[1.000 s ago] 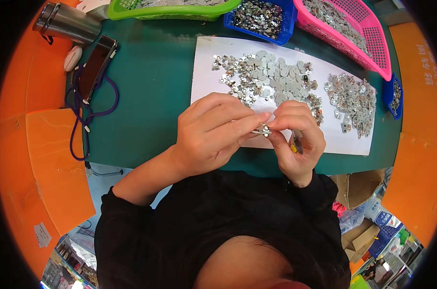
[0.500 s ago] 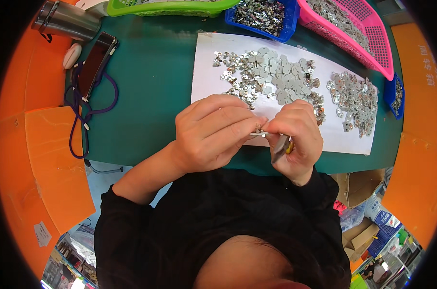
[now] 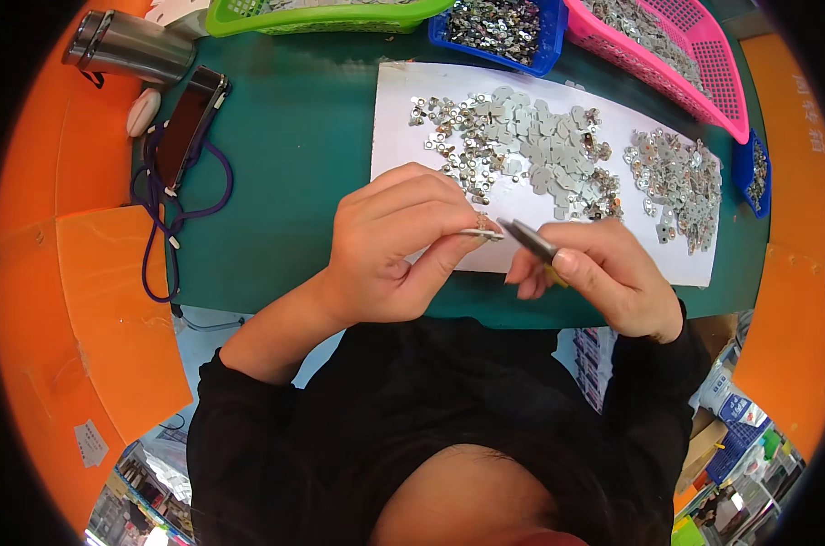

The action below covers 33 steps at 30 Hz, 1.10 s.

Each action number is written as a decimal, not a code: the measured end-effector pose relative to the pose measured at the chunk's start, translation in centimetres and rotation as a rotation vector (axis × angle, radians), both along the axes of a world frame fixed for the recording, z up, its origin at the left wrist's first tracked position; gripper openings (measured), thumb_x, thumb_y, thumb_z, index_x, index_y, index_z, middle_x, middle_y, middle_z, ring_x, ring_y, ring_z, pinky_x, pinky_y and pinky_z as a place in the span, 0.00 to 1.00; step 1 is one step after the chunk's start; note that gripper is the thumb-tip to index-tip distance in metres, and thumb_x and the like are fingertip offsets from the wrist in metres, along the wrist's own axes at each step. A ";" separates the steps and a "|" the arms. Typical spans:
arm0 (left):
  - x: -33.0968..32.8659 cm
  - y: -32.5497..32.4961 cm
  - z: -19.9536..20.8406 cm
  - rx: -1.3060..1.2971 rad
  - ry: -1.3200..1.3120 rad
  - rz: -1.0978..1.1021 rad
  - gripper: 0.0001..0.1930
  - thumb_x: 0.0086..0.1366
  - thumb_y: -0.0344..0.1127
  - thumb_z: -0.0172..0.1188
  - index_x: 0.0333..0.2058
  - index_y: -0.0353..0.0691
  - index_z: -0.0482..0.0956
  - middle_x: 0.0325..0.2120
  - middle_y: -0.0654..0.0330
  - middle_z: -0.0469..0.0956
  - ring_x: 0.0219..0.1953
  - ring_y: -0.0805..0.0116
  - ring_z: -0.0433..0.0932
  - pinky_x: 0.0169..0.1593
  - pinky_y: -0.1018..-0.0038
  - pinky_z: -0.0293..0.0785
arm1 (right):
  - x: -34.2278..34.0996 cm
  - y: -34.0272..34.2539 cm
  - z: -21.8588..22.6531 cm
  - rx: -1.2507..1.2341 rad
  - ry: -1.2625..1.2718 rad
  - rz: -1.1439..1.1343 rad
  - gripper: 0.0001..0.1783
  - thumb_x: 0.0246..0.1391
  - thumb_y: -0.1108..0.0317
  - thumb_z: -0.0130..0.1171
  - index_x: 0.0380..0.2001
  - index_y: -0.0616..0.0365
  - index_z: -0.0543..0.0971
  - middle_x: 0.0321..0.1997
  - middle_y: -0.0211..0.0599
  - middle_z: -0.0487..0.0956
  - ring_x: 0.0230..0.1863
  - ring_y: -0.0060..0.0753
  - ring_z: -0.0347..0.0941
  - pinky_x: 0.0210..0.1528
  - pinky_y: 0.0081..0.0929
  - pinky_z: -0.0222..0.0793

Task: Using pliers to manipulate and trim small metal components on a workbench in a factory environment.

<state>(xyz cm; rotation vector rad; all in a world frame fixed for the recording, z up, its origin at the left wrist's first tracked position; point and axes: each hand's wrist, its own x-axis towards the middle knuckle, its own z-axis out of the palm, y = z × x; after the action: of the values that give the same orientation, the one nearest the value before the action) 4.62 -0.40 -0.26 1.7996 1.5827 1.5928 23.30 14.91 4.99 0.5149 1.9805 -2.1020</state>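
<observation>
Between thumb and fingertips, my left hand (image 3: 399,241) pinches a small flat metal piece (image 3: 482,234) with a tiny fitting on top. My right hand (image 3: 613,273) is wrapped round a pair of pliers (image 3: 533,241) with dark jaws and a bit of yellow on the handle. The jaw tips point left, close to the metal piece but apart from it. Beyond my hands, flat grey metal plates (image 3: 558,146) and small shiny fittings (image 3: 467,173) lie heaped on a white sheet (image 3: 396,100). Another pile of small metal parts (image 3: 672,187) lies on the sheet's right side.
Along the far edge stand a green basket (image 3: 331,18), a blue bin (image 3: 547,64) of small parts and a pink basket (image 3: 735,109). A small blue tray (image 3: 763,205) sits at right. On the left are a phone (image 3: 187,127) with a cord and a steel flask (image 3: 140,47).
My right hand has drawn away to the right from the metal piece and turned the pliers so their jaws point at it. My left hand keeps its pinch, nearly in place.
</observation>
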 end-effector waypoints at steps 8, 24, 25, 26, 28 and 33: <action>-0.1 -0.3 -0.3 0.033 0.069 0.048 0.08 0.51 0.24 0.68 0.32 0.38 0.83 0.28 0.59 0.80 0.32 0.60 0.79 0.35 0.71 0.75 | -0.3 0.2 -0.5 1.337 0.467 0.019 0.19 0.41 0.62 0.68 0.39 0.55 0.81 0.31 0.35 0.77 0.35 0.40 0.72 0.41 0.35 0.64; -0.2 -0.5 -1.2 0.140 0.211 0.060 0.04 0.63 0.30 0.62 0.33 0.36 0.79 0.30 0.57 0.81 0.32 0.57 0.81 0.35 0.70 0.76 | 0.2 -0.9 -0.6 1.752 0.510 -0.005 0.22 0.49 0.53 0.61 0.44 0.54 0.82 0.31 0.27 0.73 0.32 0.29 0.70 0.40 0.30 0.63; -0.2 -0.5 -1.1 0.137 0.214 0.063 0.04 0.63 0.30 0.62 0.33 0.36 0.80 0.30 0.57 0.81 0.32 0.57 0.81 0.35 0.69 0.77 | 0.2 -0.9 -0.7 1.750 0.513 0.002 0.21 0.50 0.53 0.60 0.44 0.54 0.82 0.31 0.27 0.73 0.31 0.28 0.70 0.40 0.30 0.64; -0.2 -0.5 -1.1 0.135 0.217 0.068 0.04 0.63 0.31 0.62 0.33 0.36 0.80 0.30 0.58 0.81 0.32 0.57 0.81 0.35 0.69 0.77 | 0.2 -0.9 -0.7 1.750 0.516 0.004 0.21 0.50 0.53 0.60 0.44 0.54 0.82 0.31 0.27 0.73 0.31 0.28 0.70 0.40 0.30 0.64; -0.2 -0.6 -1.3 0.138 0.218 0.073 0.04 0.63 0.31 0.62 0.33 0.36 0.80 0.30 0.58 0.81 0.32 0.57 0.81 0.35 0.69 0.77 | 0.0 -0.9 -0.7 1.805 0.558 -0.013 0.20 0.52 0.54 0.59 0.43 0.55 0.82 0.31 0.27 0.73 0.31 0.28 0.69 0.38 0.29 0.64; -0.1 -0.6 -1.6 0.145 0.237 0.090 0.05 0.63 0.30 0.62 0.34 0.35 0.80 0.31 0.56 0.82 0.33 0.55 0.82 0.36 0.68 0.77 | 0.3 -1.2 -0.6 1.725 0.484 0.036 0.22 0.50 0.52 0.63 0.43 0.56 0.82 0.31 0.29 0.76 0.33 0.33 0.72 0.38 0.32 0.67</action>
<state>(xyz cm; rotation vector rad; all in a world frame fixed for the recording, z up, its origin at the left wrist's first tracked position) 4.54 -0.96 -1.88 2.0876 1.7102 1.6212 23.62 13.75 4.38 0.0952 3.5356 0.0883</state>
